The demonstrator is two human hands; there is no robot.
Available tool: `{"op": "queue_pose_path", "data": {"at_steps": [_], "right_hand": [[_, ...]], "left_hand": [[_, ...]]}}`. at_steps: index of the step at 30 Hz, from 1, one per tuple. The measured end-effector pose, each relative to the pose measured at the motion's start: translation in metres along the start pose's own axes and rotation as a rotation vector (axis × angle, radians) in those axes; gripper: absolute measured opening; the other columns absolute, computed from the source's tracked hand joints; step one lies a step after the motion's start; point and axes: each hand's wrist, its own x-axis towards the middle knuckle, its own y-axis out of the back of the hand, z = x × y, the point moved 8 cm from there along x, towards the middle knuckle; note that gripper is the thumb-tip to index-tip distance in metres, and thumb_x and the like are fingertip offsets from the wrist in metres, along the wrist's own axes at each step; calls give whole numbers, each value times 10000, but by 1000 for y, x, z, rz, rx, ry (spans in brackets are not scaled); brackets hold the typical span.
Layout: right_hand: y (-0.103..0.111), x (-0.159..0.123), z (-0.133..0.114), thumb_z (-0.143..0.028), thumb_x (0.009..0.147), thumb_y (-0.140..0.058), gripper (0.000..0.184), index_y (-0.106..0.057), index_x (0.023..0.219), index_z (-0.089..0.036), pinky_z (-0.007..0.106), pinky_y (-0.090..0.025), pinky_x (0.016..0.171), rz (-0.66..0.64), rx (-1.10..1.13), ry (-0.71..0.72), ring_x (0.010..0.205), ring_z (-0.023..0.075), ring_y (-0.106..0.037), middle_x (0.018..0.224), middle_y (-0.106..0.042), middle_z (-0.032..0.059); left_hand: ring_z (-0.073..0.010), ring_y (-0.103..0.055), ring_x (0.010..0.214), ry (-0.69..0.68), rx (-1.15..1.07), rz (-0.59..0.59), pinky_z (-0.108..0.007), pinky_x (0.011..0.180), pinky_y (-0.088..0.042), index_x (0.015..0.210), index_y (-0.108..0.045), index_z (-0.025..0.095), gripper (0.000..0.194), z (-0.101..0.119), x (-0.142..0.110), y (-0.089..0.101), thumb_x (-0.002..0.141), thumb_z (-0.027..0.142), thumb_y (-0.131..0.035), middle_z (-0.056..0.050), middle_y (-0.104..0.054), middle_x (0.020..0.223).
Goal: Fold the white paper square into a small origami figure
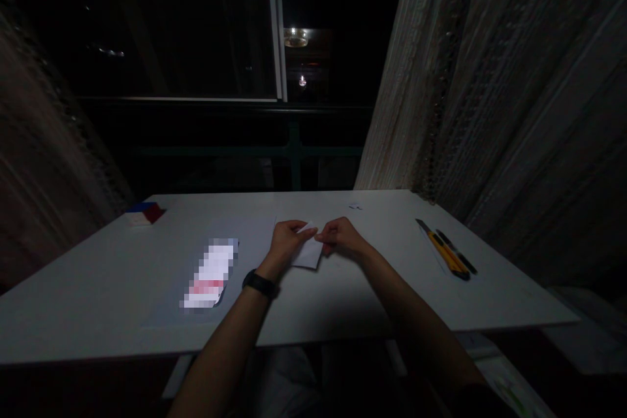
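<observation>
A small piece of white paper (307,255) is held between my two hands above the middle of the white table. My left hand (288,240) grips its left and upper side, thumb lying across the top; a dark watch is on that wrist. At the upper right corner, the fingers of my right hand (340,235) pinch the paper's edge. The paper looks folded, but the dim light hides how its layers lie.
A lit phone (209,274) lies left of my hands on the table (343,320). Further left sits a puzzle cube (144,213). To the right are a yellow box cutter (445,251) and a black pen (456,252). Small scraps (356,206) lie behind. Curtains (401,91) flank the window.
</observation>
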Motion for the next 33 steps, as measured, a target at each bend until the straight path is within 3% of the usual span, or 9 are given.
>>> {"op": "queue_pose_path", "data": {"at_steps": [10, 14, 22, 33], "right_hand": [[-5, -3, 1, -365, 490, -779, 341, -547, 535, -120, 216, -460, 388, -84, 31, -20, 374, 127, -562, 429, -601, 11], [-7, -3, -1, -362, 492, -777, 337, -544, 525, -121, 209, -455, 392, -106, 29, -5, 369, 120, -558, 425, -597, 5], [-13, -6, 0, -362, 486, -782, 340, -548, 546, -122, 225, -474, 426, -183, 38, -41, 397, 131, -579, 456, -618, 13], [-14, -8, -2, -346, 498, -788, 326, -567, 560, -115, 239, -483, 447, -222, 71, -19, 425, 135, -590, 493, -632, 23]], "left_hand": [[-105, -506, 474, 2, -54, -97, -212, 448, -348, 655, -649, 106, 339, -4, 1, -4, 482, 372, -771, -14, -597, 556], [-115, -522, 516, -38, -20, -72, -220, 481, -363, 666, -674, 102, 358, -3, 2, -3, 477, 390, -769, -34, -620, 590], [-86, -459, 443, -50, -60, -81, -218, 454, -334, 526, -630, 117, 310, 3, -1, -2, 500, 400, -756, -2, -555, 469], [-154, -579, 587, -87, -72, -118, -255, 561, -420, 637, -713, 122, 261, 6, -1, -4, 523, 352, -756, -69, -677, 641]]}}
